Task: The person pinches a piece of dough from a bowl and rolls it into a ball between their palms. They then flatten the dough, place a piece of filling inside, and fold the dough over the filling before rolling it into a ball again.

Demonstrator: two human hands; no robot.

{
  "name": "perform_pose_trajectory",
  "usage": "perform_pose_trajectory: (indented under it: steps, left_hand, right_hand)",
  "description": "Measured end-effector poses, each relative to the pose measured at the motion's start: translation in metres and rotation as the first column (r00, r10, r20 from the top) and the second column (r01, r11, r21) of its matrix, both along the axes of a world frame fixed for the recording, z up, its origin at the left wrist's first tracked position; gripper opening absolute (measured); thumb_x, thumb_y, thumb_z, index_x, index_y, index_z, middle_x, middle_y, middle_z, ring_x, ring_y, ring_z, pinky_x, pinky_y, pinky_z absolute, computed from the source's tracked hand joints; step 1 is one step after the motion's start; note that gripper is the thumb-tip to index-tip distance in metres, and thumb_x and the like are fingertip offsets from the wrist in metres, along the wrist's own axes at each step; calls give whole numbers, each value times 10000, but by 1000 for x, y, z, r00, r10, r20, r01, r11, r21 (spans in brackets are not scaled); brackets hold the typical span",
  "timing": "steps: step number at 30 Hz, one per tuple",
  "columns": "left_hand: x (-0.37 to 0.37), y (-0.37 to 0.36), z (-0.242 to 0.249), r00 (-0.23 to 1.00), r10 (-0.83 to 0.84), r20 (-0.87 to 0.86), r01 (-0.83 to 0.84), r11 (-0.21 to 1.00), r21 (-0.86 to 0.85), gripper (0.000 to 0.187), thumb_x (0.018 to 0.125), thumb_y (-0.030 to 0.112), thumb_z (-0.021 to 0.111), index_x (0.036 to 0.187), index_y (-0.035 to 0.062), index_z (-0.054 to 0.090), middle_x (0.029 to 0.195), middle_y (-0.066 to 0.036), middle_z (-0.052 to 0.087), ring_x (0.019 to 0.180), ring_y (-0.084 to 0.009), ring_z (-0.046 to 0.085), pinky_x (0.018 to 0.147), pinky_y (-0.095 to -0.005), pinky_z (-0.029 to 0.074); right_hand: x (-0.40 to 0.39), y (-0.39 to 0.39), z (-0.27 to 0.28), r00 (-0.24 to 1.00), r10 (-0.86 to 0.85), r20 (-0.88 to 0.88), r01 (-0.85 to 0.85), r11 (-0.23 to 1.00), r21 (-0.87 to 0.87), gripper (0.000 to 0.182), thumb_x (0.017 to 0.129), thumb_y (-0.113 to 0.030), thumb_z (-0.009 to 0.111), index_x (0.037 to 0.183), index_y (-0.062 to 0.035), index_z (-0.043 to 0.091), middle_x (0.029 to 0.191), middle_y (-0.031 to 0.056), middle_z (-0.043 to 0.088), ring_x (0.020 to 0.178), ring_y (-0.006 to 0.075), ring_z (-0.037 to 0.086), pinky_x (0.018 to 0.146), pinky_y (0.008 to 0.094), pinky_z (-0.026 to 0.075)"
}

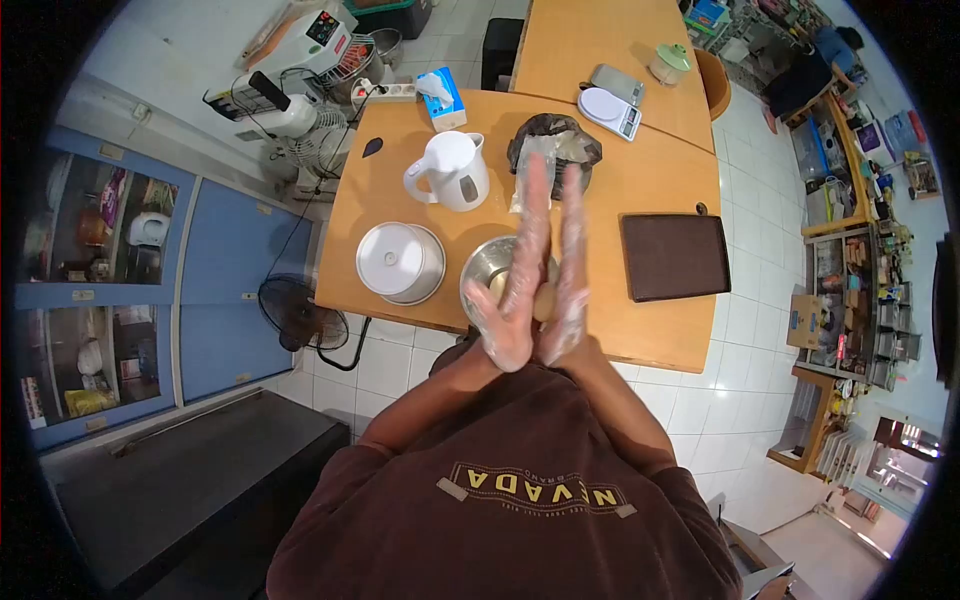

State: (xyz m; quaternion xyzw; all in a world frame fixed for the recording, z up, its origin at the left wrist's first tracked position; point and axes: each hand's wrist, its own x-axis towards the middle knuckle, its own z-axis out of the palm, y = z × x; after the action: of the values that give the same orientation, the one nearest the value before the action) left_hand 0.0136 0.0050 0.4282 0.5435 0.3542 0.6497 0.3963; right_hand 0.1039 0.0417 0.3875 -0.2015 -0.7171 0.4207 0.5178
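My left hand (515, 295) and my right hand (568, 290) are raised over the bowl area in clear plastic gloves. Their long fingers stretch away from me, nearly parallel, with a narrow gap between them. A small, round, tan ball (545, 302) is held between the two palms. Behind and beside my left hand is a metal bowl (478, 268), partly covered; something pale lies inside. Past my fingertips, a dark plastic bag (585, 150) stands open with pale material in it. The fingers are slightly blurred.
On the wooden table (600, 335) stand a white lidded container (393, 262), a white kettle (455, 172), a blue tissue box (442, 100), a white scale (608, 112), a green-lidded jar (669, 65) and a brown tray (677, 257). Another person (820, 70) is at the far right.
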Motion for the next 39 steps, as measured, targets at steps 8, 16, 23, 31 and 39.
perform_pose_trajectory:
  steps: [8, 16, 23, 31, 39]
  left_hand:
    - [11, -1, -55, 953, -78, 293, 78, 997, 11, 967, 995, 756, 41, 1660, 57, -34, 1744, -107, -70, 1604, -269, -48, 1280, -452, 22]
    - [1, -3, -46, 922, -96, 375, 126, 990, -56, 1012, 974, 778, -4, 1655, 29, -38, 1744, -105, -92, 1605, -256, -62, 1277, -446, -3]
    - [4, -1, -7, 998, -63, 26, 63, 998, 18, 1207, 821, 950, 3, 1661, 88, -77, 1739, -130, -106, 1606, -315, 19, 1268, -511, 87]
    - [11, 2, -32, 993, -81, 84, 90, 989, -113, 1097, 896, 880, 19, 1661, 100, -81, 1737, -98, -130, 1603, -290, -55, 1283, -493, 56]
    - [6, 1, -18, 963, -18, 268, 62, 986, -156, 1078, 915, 847, 5, 1659, 69, -67, 1740, -88, -104, 1603, -279, -70, 1270, -500, 30]
  right_hand:
    - [-24, -3, 3, 987, -12, -159, 45, 977, 209, 829, 1026, -506, 373, 1651, -22, 124, 1709, 266, 91, 1587, 428, 83, 1251, 557, 51]
    - [-3, -22, -1, 997, 55, 61, -59, 995, 80, 1023, 974, -771, 57, 1649, -8, 152, 1716, 250, 69, 1595, 411, 34, 1225, 607, -69]
    - [3, -4, -4, 999, 12, -47, -17, 994, -104, 1020, 982, -781, 102, 1653, -12, 86, 1724, 219, 62, 1594, 388, 53, 1261, 539, 28]
    - [8, -24, 37, 998, 64, 2, -64, 994, -85, 953, 1016, -716, 120, 1654, -9, 104, 1719, 241, 64, 1591, 411, 54, 1252, 552, -27]
    - [4, -22, 12, 995, 98, 18, -99, 994, 45, 968, 1005, -717, 108, 1646, 6, 151, 1717, 250, 64, 1593, 417, 28, 1237, 568, -69]
